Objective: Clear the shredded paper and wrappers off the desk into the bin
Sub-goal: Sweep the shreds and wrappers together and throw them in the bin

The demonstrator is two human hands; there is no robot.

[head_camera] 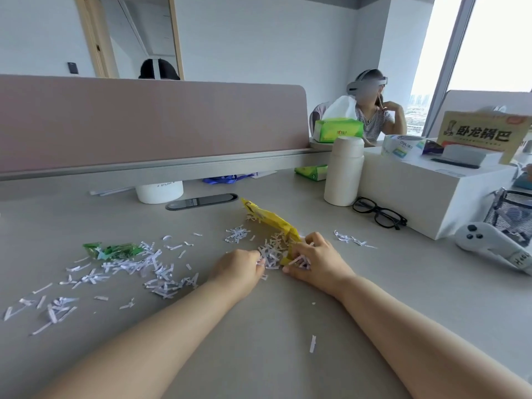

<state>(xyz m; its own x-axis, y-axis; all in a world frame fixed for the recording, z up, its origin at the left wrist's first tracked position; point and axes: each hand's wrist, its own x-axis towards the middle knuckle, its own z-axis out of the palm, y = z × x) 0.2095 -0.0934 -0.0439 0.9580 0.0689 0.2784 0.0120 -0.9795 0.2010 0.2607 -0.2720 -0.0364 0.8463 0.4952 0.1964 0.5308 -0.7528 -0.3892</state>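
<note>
- The right hand (315,259) covers the near end of the yellow wrapper (272,223); its fingertips are buried in shredded paper (272,253).
- The left hand (237,267) hides its own fingertips.
- The mesh basket (511,214) is cut off by the right edge.
- The white cup (159,192) sits half hidden under the divider (144,122).

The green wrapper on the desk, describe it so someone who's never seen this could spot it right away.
Start at the grey desk and go to the widest spread of shredded paper, left of both hands. The green wrapper lies crumpled at the far edge of that spread. The other wrapper is yellow.
</note>
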